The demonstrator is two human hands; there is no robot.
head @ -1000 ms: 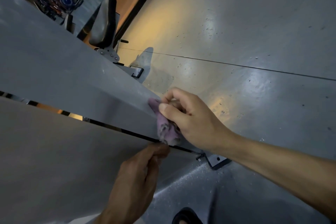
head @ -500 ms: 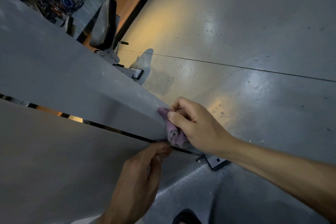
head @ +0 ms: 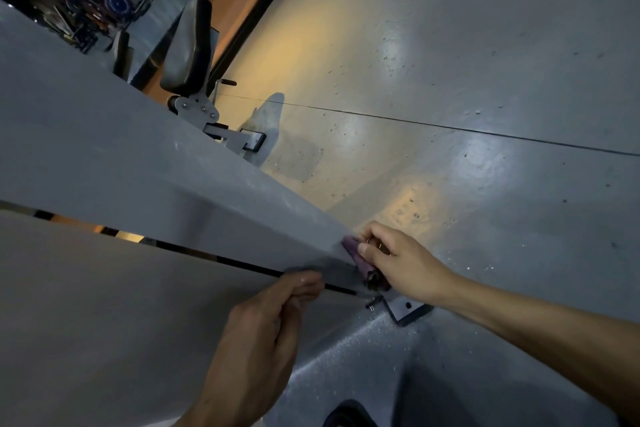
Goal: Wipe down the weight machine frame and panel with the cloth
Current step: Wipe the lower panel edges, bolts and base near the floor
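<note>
Right hand point(head: 403, 262) fingers grip purple cloth point(head: 360, 262) at frame point(head: 138, 163) lower end; left hand point(head: 258, 340) pinches panel point(head: 104, 305) edge. Foot bracket point(head: 407, 309) just below; open floor point(head: 450, 80) upper right.

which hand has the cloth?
The right hand: it grips the purple cloth against the grey machine frame. The left hand holds no cloth.

You stood on a glossy grey floor point(head: 485, 62); the machine's bolted foot plate point(head: 407, 310) and a seat base point(head: 251, 142) rested on it.
</note>
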